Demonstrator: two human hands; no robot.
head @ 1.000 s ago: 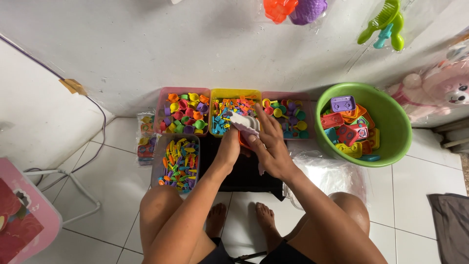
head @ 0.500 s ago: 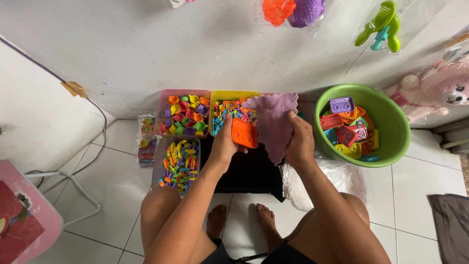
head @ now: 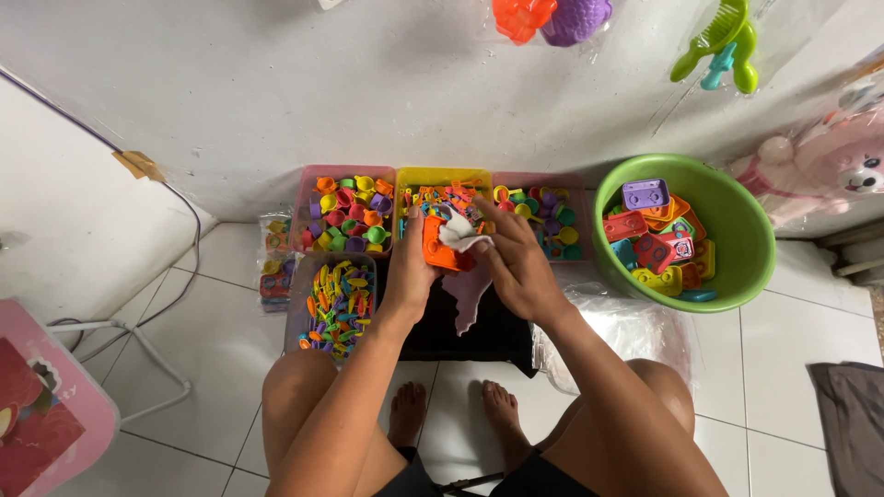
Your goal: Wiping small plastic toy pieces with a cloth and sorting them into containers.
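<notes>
White floor tiles [head: 221,304] carry the sorted stock: a green basin [head: 737,216] of toy pieces at right, trays of small parts [head: 345,216] at upper centre. Mid-frame, left hand [head: 410,271] fingers grip an orange toy piece [head: 433,248], steadying it while right hand [head: 520,267] fingers press a lilac cloth [head: 465,235] against it.

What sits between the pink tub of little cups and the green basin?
In the head view, between the pink tub and green basin lie a yellow tub and another pink tub of small toy parts, side by side.
</notes>
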